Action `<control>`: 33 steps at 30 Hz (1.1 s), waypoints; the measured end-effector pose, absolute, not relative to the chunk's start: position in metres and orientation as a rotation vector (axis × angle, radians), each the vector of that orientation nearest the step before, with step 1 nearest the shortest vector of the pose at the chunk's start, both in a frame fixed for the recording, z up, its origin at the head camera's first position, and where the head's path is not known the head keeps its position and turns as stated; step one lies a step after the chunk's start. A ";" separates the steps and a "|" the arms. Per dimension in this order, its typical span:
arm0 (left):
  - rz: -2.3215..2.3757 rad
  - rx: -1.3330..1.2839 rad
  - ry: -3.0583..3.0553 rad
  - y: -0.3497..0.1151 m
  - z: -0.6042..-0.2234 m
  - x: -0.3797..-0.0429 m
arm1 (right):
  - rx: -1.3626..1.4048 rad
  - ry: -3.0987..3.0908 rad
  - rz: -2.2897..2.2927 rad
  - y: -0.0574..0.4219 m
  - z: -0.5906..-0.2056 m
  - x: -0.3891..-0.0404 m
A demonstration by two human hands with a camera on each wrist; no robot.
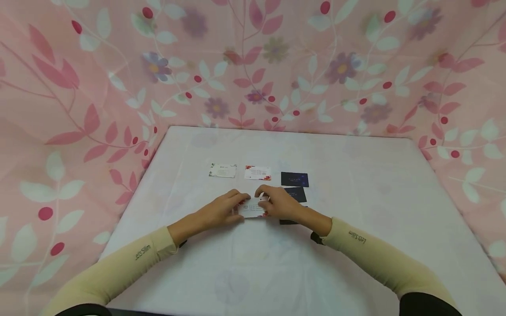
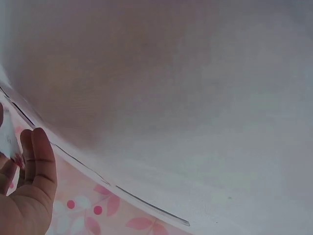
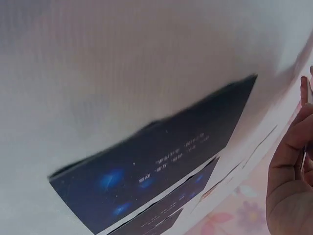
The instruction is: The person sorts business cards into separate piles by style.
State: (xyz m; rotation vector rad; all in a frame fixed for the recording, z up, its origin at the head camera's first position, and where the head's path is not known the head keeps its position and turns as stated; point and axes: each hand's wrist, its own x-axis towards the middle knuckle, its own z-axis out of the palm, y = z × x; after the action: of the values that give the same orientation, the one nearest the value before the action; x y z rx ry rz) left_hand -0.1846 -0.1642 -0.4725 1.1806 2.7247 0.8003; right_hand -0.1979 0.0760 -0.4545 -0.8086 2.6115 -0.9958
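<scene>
A white business card (image 1: 252,209) with red leaf corners and dark print is held between both hands, over the near middle of the table. My left hand (image 1: 222,210) grips its left end, thumb toward the near edge and fingers toward the far edge. At the card's right end, my right hand (image 1: 283,204) pinches it with curled fingers. The left wrist view shows part of the card (image 2: 8,134) among the left hand's fingers. Only part of the right hand (image 3: 292,178) enters the right wrist view, where the grip is mostly cut off.
Beyond the hands lie a white card with green leaves (image 1: 223,170) and another red-leaf white card (image 1: 258,173). Dark blue cards form a column at the right: far (image 1: 294,179), middle (image 1: 296,194) and near (image 3: 161,161), the near one partly under the right forearm.
</scene>
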 end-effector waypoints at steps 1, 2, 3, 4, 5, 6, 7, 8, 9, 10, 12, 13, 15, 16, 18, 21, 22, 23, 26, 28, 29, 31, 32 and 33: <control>0.809 1.194 2.728 -0.164 -0.473 -0.184 | -0.813 2.599 -1.025 0.077 -0.454 -0.199; 0.818 1.206 2.732 -0.164 -0.473 -0.184 | -0.818 2.589 -1.048 0.078 -0.454 -0.200; 0.827 1.220 2.736 -0.164 -0.473 -0.183 | -0.822 2.580 -1.062 0.079 -0.453 -0.201; 0.835 1.226 2.741 -0.164 -0.474 -0.183 | -0.828 2.571 -1.071 0.079 -0.453 -0.201; 0.841 1.231 2.748 -0.164 -0.474 -0.183 | -0.839 2.565 -1.078 0.080 -0.453 -0.201; 0.844 1.236 2.755 -0.164 -0.474 -0.183 | -0.843 2.557 -1.084 0.080 -0.454 -0.202; 0.849 1.240 2.759 -0.164 -0.475 -0.183 | -0.847 2.553 -1.089 0.081 -0.455 -0.202; 0.849 1.238 2.760 -0.164 -0.475 -0.183 | -0.849 2.554 -1.093 0.081 -0.456 -0.202; 0.848 1.235 2.761 -0.164 -0.475 -0.183 | -0.850 2.555 -1.097 0.081 -0.456 -0.201; 0.845 1.231 2.762 -0.164 -0.475 -0.184 | -0.850 2.550 -1.108 0.082 -0.457 -0.201; 0.840 1.219 2.761 -0.164 -0.475 -0.184 | -0.852 2.547 -1.118 0.082 -0.458 -0.201; 0.844 1.216 2.757 -0.164 -0.474 -0.184 | -0.854 2.550 -1.116 0.082 -0.458 -0.201; 0.851 1.209 2.750 -0.164 -0.474 -0.185 | -0.866 2.560 -1.100 0.082 -0.459 -0.200; 0.853 1.205 2.748 -0.165 -0.473 -0.185 | -0.875 2.572 -1.085 0.082 -0.460 -0.200; 0.850 1.201 2.747 -0.165 -0.473 -0.185 | -0.884 2.609 -1.052 0.082 -0.460 -0.199; 0.819 1.203 2.752 -0.167 -0.471 -0.185 | -0.889 2.662 -0.987 0.082 -0.460 -0.197; 0.813 1.202 2.753 -0.168 -0.469 -0.185 | -0.890 2.677 -0.961 0.082 -0.460 -0.197; 0.805 1.202 2.756 -0.168 -0.468 -0.186 | -0.892 2.691 -0.932 0.082 -0.461 -0.196; 0.800 1.189 2.752 -0.170 -0.463 -0.187 | -0.912 2.724 -0.846 0.082 -0.461 -0.195; 0.798 1.167 2.744 -0.170 -0.461 -0.187 | -0.922 2.737 -0.805 0.082 -0.462 -0.194; 0.792 1.156 2.739 -0.171 -0.461 -0.187 | -0.929 2.740 -0.790 0.082 -0.462 -0.194; 0.778 1.132 2.726 -0.172 -0.461 -0.186 | -0.935 2.737 -0.765 0.082 -0.463 -0.193; 0.759 1.126 2.727 -0.173 -0.462 -0.185 | -0.940 2.735 -0.751 0.082 -0.463 -0.193; 0.736 1.118 2.731 -0.174 -0.463 -0.185 | -0.942 2.731 -0.741 0.082 -0.464 -0.193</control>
State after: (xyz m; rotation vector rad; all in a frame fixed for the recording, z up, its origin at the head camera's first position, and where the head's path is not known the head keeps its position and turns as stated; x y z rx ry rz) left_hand -0.1852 -0.1736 -0.4626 1.1183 2.7314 0.7355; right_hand -0.1933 0.0816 -0.4638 -0.9421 2.7311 -0.7408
